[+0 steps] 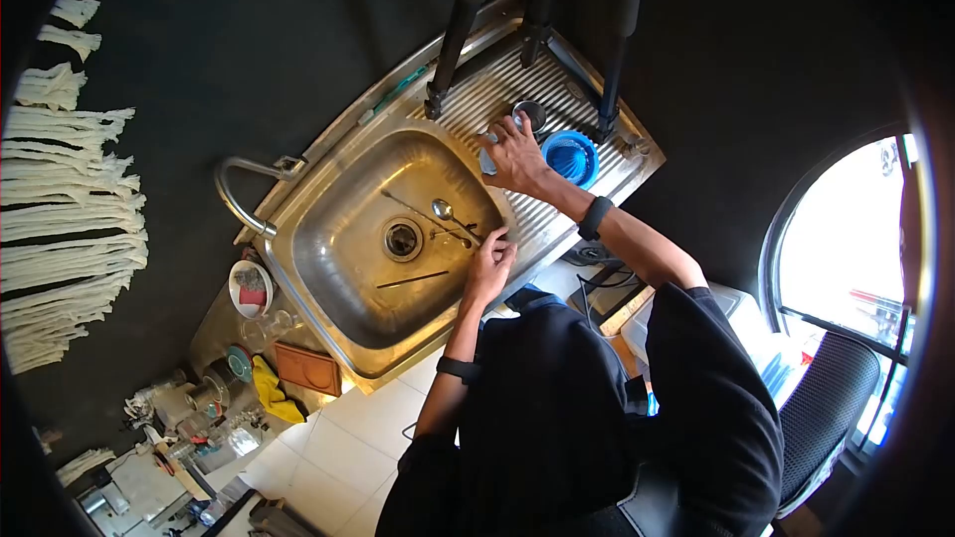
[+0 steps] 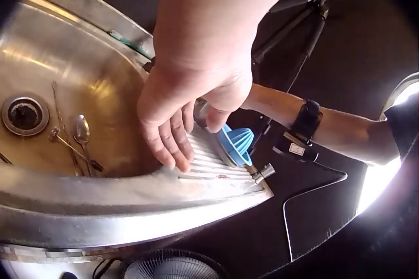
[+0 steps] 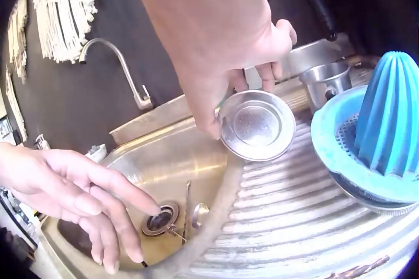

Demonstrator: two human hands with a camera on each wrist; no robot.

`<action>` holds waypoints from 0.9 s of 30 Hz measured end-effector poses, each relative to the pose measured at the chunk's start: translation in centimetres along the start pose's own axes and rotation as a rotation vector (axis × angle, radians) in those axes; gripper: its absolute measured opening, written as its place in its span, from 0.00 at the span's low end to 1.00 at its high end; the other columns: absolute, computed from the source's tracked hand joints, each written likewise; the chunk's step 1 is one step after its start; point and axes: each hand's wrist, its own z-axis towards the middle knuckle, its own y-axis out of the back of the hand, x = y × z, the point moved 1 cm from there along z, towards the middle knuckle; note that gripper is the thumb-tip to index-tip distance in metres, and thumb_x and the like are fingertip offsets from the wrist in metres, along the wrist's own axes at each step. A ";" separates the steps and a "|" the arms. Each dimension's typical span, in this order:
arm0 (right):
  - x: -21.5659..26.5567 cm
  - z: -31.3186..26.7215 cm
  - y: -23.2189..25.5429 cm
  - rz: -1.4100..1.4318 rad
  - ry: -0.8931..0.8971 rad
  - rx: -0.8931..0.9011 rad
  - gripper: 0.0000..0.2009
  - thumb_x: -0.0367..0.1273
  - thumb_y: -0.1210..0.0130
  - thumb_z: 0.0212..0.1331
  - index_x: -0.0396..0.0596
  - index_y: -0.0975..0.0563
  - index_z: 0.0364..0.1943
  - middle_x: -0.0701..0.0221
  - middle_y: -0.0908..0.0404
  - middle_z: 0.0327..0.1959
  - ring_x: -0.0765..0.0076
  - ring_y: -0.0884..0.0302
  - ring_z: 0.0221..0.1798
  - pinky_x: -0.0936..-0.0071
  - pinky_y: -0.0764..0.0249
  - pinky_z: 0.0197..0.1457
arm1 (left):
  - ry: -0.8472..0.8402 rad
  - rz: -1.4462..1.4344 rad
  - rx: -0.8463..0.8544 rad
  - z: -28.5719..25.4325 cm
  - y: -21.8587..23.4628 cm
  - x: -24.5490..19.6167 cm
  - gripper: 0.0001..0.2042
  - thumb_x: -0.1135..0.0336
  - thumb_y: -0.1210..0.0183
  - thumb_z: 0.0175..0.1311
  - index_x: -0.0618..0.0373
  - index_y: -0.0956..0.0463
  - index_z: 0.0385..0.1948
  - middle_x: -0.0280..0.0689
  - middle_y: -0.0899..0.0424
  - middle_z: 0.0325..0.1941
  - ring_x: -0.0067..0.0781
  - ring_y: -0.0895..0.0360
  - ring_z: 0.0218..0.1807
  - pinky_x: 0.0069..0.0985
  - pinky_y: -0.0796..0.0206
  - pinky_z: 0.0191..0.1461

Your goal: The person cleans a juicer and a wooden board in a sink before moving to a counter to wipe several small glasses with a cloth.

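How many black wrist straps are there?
2. One black strap is around the left wrist, and the other strap is around the right wrist. Neither is hidden in the head view.

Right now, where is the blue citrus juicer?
In the head view, the blue juicer sits on the ribbed drainboard, right of the sink basin, beside a metal cup and the right hand.
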 end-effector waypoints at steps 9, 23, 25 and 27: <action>-0.7 0.0 -4.6 -0.131 0.107 0.029 0.30 0.43 0.39 0.41 0.50 0.29 0.53 0.60 0.32 0.55 0.57 0.39 0.60 0.55 0.49 0.64 | -0.016 0.077 0.020 0.5 -1.1 0.7 0.19 0.66 0.45 0.64 0.60 0.34 0.55 0.38 0.21 0.36 0.26 0.21 0.35 0.20 0.32 0.38; -1.7 -1.1 -5.7 -0.308 0.065 0.444 0.39 0.43 0.38 0.43 0.52 0.39 0.64 0.52 0.40 0.63 0.43 0.42 0.64 0.51 0.48 0.67 | -0.014 0.013 -0.003 0.0 -0.3 -0.6 0.19 0.66 0.47 0.65 0.58 0.35 0.56 0.40 0.20 0.36 0.25 0.22 0.33 0.22 0.31 0.39; -1.6 -0.9 -2.7 -0.163 0.084 0.401 0.39 0.43 0.34 0.37 0.52 0.35 0.60 0.53 0.35 0.58 0.44 0.39 0.61 0.55 0.44 0.65 | -0.011 0.026 0.006 -0.2 -0.2 -0.7 0.19 0.66 0.47 0.65 0.59 0.35 0.55 0.40 0.20 0.36 0.25 0.22 0.33 0.22 0.31 0.39; -1.1 -0.7 0.0 0.234 0.084 0.189 0.39 0.44 0.33 0.35 0.52 0.32 0.58 0.52 0.33 0.57 0.46 0.39 0.62 0.59 0.43 0.65 | -0.006 0.032 0.023 -0.1 -0.4 -0.5 0.18 0.66 0.46 0.64 0.59 0.35 0.55 0.39 0.20 0.36 0.25 0.22 0.33 0.22 0.31 0.39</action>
